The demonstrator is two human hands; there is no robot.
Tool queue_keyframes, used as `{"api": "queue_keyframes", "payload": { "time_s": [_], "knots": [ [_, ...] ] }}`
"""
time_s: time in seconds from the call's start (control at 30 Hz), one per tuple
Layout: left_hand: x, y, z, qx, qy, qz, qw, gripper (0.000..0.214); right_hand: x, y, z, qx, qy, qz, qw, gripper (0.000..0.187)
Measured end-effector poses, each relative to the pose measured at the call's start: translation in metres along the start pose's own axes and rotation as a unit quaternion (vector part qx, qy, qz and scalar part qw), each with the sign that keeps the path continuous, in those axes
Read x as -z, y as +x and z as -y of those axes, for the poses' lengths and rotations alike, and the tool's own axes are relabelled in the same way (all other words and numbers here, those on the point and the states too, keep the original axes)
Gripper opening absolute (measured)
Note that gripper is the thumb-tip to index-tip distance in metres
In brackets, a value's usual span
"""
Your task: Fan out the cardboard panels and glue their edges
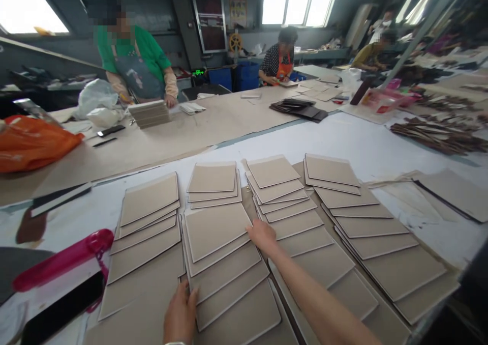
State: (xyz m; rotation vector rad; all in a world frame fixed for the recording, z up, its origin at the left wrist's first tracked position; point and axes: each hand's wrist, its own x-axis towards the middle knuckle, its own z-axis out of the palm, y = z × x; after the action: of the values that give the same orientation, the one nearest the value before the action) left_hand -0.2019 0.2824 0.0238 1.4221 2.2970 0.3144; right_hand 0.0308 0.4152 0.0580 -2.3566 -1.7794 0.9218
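Overlapping rows of flat beige panels (217, 228) with dark and pale edges fan out on the table before me. My right hand (263, 237) is closed at the right edge of a panel in the second row, fingertips pinching its corner. Lower down, my left hand (179, 312) is at the left edge of the same row, its thumb beside the panel edges. Its other fingers curl into the gap beside the leftmost row (148, 238) and are partly hidden. Further panels (366, 228) overlap in the rows to the right.
At left lie a pink case (63, 261), a black phone (64, 309) and an orange bag (34, 144). Across the table, a person in green (133, 65) handles a panel stack (149, 113). Dark pieces (299, 108) and brown strips (438, 134) lie farther off; more people work behind.
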Motion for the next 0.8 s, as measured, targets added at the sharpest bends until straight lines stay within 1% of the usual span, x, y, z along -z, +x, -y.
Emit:
{"api": "queue_keyframes", "payload": {
  "time_s": [0.07, 0.1, 0.13, 0.17, 0.23, 0.3, 0.5, 0.67, 0.73, 0.8],
  "knots": [
    [0.003, 0.005, -0.007, -0.045, 0.1, -0.047, 0.993, 0.042, 0.001, 0.0, 0.001, 0.007, -0.005, -0.003, 1.0, 0.031],
    [0.004, 0.009, -0.012, -0.055, 0.136, -0.069, 0.987, 0.044, 0.002, 0.001, 0.001, 0.008, -0.008, -0.006, 1.0, 0.031],
    [0.005, 0.015, -0.017, -0.052, 0.158, -0.08, 0.983, 0.044, 0.003, 0.002, 0.002, 0.009, -0.01, -0.008, 1.0, 0.031],
    [0.005, 0.022, -0.022, -0.036, 0.164, -0.073, 0.983, 0.044, 0.003, 0.004, 0.002, 0.01, -0.012, -0.01, 1.0, 0.032],
    [0.003, 0.035, -0.031, -0.002, 0.147, -0.035, 0.989, 0.042, 0.004, 0.007, 0.002, 0.014, -0.014, -0.014, 1.0, 0.033],
    [0.001, 0.048, -0.037, 0.02, 0.126, -0.014, 0.992, 0.041, 0.004, 0.012, 0.002, 0.018, -0.014, -0.015, 1.0, 0.033],
    [-0.002, 0.07, -0.039, 0.039, 0.087, -0.01, 0.995, 0.046, -0.002, 0.022, 0.004, 0.024, -0.006, 0.009, 1.0, 0.035],
    [0.001, 0.078, -0.044, 0.059, 0.061, -0.05, 0.995, 0.046, -0.004, 0.028, 0.004, 0.032, -0.02, 0.022, 0.999, 0.032],
    [0.0, 0.079, -0.044, 0.052, 0.069, -0.074, 0.994, 0.046, 0.0, 0.034, 0.006, 0.043, -0.035, 0.016, 0.998, 0.031],
    [-0.003, 0.084, -0.043, 0.024, 0.085, -0.098, 0.991, 0.046, 0.006, 0.045, 0.012, 0.051, -0.046, -0.006, 0.998, 0.032]
  ]
}}
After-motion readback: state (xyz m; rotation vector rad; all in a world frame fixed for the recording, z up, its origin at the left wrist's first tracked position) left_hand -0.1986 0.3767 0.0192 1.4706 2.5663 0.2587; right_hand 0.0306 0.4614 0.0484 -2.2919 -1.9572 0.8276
